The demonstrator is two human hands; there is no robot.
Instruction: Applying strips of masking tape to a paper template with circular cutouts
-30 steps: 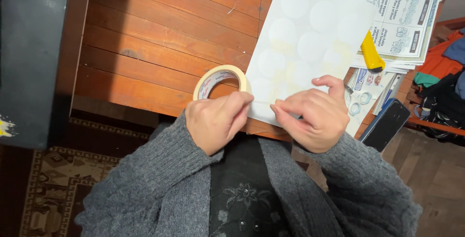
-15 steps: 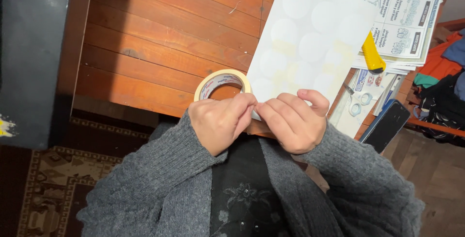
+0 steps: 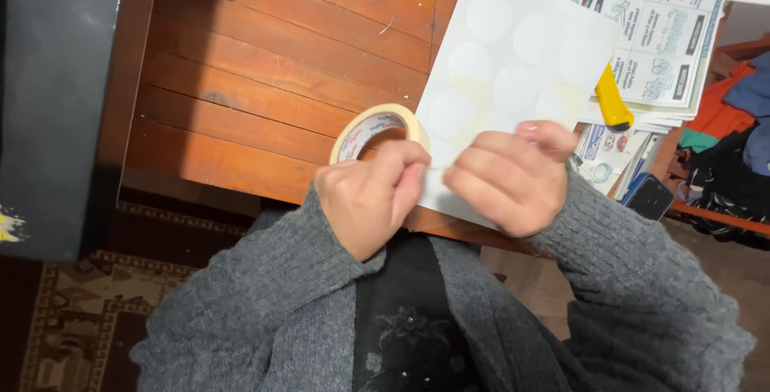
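Tape roll (image 3: 377, 130) up off table (image 3: 265, 79) edge, gripped in your left hand (image 3: 370, 200); right hand (image 3: 513, 175) beside it, fingers curled together near white sheet (image 3: 513, 55), pinch unclear.

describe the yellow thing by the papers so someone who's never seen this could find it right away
Start at the wooden table and go to its right side, where the white sheet with circles meets the printed leaflets. The yellow utility knife lies between them, the only bright yellow thing there.
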